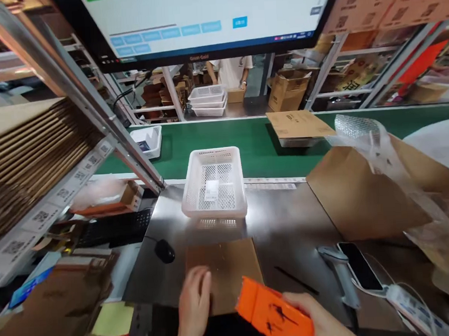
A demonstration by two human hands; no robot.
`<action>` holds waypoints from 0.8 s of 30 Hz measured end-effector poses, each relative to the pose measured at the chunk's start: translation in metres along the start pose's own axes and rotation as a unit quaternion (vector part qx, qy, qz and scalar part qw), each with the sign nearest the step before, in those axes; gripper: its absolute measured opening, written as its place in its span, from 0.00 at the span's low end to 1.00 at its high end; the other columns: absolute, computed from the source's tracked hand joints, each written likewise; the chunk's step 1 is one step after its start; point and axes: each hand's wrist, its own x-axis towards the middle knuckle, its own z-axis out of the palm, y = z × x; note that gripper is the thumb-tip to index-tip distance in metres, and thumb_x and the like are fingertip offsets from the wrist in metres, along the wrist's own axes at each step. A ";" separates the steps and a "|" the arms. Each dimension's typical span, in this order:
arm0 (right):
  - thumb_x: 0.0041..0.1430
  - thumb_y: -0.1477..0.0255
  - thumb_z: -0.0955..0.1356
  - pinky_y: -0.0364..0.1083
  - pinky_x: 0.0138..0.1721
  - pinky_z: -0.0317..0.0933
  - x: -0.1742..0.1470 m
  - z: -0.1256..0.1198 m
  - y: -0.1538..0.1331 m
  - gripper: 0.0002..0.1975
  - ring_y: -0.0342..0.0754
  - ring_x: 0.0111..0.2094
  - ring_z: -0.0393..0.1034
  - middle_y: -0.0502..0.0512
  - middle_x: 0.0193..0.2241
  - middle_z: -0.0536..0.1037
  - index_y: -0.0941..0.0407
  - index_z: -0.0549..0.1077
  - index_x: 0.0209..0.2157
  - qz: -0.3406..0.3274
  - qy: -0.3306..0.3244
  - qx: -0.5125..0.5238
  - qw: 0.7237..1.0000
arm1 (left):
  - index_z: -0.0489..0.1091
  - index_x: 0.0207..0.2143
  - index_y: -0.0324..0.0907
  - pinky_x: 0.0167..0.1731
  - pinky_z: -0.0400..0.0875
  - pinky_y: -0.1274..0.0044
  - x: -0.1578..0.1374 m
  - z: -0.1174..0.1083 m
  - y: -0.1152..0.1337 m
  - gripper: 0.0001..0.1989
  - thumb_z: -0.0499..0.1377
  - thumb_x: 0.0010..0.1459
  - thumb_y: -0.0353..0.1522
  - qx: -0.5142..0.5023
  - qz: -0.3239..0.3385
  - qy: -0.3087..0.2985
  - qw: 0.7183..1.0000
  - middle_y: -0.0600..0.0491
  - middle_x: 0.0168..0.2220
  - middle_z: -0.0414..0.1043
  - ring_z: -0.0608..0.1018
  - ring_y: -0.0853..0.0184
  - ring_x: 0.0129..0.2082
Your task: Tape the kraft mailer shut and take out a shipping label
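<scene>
In the head view, my right hand (311,311) is closed around an orange box (271,311) with black printing, tilted at the table's front edge. My left hand (194,302) is at the left edge of a flat brown cardboard piece (229,263), thumb over its top and the other fingers curled, slightly blurred. The cardboard lies on the metal table (283,210) and reaches its front edge. Beyond it stands a white plastic basket (186,200) with a white paper slip (211,190) inside.
A computer mouse (164,251) lies left; a barcode scanner (341,274), phone (359,266) and thin dark strip (296,279) lie right. Past the table runs a green conveyor (215,133). A monitor (203,56) hangs above. A person (231,73) stands behind. Folded cartons (32,158) fill the left shelf.
</scene>
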 end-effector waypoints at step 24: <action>0.42 0.61 0.73 0.42 0.31 0.63 0.121 -0.014 -0.097 0.18 0.53 0.35 0.73 0.53 0.32 0.80 0.56 0.80 0.35 0.031 -0.250 -0.230 0.940 | 0.79 0.21 0.42 0.38 0.68 0.70 0.030 -0.071 -0.071 0.34 0.67 0.36 0.65 -0.245 -0.191 0.090 0.946 0.49 0.25 0.77 0.76 0.58 0.33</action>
